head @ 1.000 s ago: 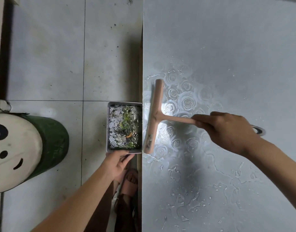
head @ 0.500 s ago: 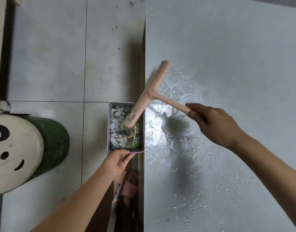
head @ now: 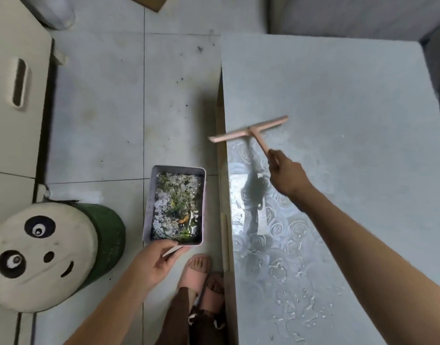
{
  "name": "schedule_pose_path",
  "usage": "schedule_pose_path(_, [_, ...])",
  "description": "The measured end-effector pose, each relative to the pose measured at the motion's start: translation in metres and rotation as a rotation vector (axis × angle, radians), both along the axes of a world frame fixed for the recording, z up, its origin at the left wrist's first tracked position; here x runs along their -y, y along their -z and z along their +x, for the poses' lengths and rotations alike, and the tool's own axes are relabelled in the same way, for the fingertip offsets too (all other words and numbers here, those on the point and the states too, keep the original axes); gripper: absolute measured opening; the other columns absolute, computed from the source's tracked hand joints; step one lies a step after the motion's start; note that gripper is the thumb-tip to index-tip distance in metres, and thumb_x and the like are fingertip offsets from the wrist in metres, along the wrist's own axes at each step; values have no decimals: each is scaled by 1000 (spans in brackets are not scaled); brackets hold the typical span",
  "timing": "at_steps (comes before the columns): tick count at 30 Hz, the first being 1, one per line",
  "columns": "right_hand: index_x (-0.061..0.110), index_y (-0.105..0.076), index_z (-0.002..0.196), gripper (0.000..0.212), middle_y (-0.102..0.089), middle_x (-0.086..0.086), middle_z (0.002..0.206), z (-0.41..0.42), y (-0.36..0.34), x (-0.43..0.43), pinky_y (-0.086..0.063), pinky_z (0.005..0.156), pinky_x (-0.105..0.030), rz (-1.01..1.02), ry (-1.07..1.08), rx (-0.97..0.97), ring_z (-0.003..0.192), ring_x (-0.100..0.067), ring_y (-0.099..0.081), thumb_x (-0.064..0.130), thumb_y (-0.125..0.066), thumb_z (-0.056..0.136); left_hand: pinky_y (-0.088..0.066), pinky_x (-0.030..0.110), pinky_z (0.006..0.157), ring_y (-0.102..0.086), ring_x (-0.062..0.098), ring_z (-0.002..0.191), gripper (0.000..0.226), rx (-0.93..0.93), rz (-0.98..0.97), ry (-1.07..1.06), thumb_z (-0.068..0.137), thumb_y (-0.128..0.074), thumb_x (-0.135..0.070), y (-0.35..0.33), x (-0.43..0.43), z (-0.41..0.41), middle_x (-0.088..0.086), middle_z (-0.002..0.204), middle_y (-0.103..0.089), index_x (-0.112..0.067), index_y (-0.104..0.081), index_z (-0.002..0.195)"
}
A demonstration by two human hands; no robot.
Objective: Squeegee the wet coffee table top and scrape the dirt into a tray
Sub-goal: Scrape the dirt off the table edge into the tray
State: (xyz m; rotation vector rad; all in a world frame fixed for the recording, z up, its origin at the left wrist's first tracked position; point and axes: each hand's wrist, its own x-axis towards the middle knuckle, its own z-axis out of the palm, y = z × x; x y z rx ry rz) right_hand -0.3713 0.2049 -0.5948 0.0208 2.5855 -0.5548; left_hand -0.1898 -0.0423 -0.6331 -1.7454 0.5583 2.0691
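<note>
Right hand (head: 287,175) grip wraps squeegee (head: 250,130) handle (end hidden); left hand (head: 154,262) grip pinches tray (head: 149,202) rim.

Pale grey floor tiles (head: 101,108) with dark joints and small dark specks spread out beyond the left fingers (head: 162,247), a round green stool (head: 52,257) with a panda-face top stands just left of them, and a cream cabinet (head: 12,95) with a slot handle sits farther left.
</note>
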Motion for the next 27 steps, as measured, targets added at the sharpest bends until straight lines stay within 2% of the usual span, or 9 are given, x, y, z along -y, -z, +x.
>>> schedule_pose_path(3, [15, -42, 137, 37, -67, -21, 94, 63, -3, -23, -39, 63, -32, 45, -25, 5, 76, -35, -61, 19, -36, 101, -54, 52, 63, -52, 46, 116, 33, -19, -9, -12, 86, -44, 17, -17, 4, -3, 26, 123, -57, 4, -52, 115])
schedule_pose_path(6, [21, -36, 143, 43, -64, -12, 81, 137, -21, -44, -43, 58, -32, 83, -78, 74, 68, -30, -61, 19, -35, 101, -58, 44, 53, -48, 44, 123, 22, -54, -6, 28, 88, -42, 15, -39, 3, -5, 27, 128, -55, 4, -54, 104])
schedule_pose_path(8, [23, -33, 143, 45, -61, -7, 78, 165, -36, -51, -40, 57, -31, 123, -126, 127, 66, -27, -58, 17, -36, 99, -58, 41, 48, -49, 45, 123, 25, -51, -13, 55, 87, -43, 16, -55, 3, -7, 26, 125, -57, 4, -54, 105])
schedule_pose_path(12, [24, -41, 135, 38, -67, -12, 90, 148, -54, -50, -43, 61, -35, 135, -148, 88, 78, -34, -63, 18, -36, 98, -58, 43, 50, -48, 47, 123, 23, -63, -55, 120, 85, -43, 18, -85, 4, -11, 30, 131, -52, 3, -53, 100])
schedule_pose_path(16, [20, -44, 126, 34, -65, -17, 92, 91, -46, -23, -36, 61, -32, 97, -77, 5, 81, -36, -61, 13, -40, 93, -57, 38, 46, -53, 49, 116, 32, -84, -122, 209, 83, -44, 19, -100, -1, -14, 31, 126, -55, 7, -52, 111])
schedule_pose_path(18, [22, -45, 124, 38, -64, -15, 93, 66, -37, -9, -37, 61, -30, 79, -39, 32, 79, -33, -60, 10, -42, 89, -57, 36, 45, -55, 52, 110, 25, -104, -133, 277, 83, -43, 19, -104, -6, -18, 33, 120, -57, 8, -54, 103])
schedule_pose_path(20, [26, -42, 132, 45, -63, -14, 92, 58, -25, -6, -38, 60, -30, 70, -3, 59, 75, -31, -56, 10, -41, 90, -57, 36, 46, -55, 54, 109, 21, -111, -143, 331, 83, -43, 18, -107, -12, -23, 34, 114, -59, 6, -54, 97])
schedule_pose_path(24, [32, -34, 142, 47, -64, -15, 101, 103, -12, -31, -44, 67, -33, 48, 43, 91, 87, -35, -62, 21, -37, 97, -58, 44, 59, -54, 55, 110, 40, -126, -136, 374, 84, -42, 17, -106, -22, -34, 34, 121, -56, 9, -48, 123])
schedule_pose_path(27, [39, -27, 145, 50, -65, -15, 103, 168, -22, -70, -45, 69, -35, 62, 27, 133, 91, -35, -63, 24, -35, 97, -56, 44, 61, -52, 56, 110, 46, -136, -153, 404, 86, -41, 15, -107, -35, -40, 35, 127, -52, 10, -44, 131])
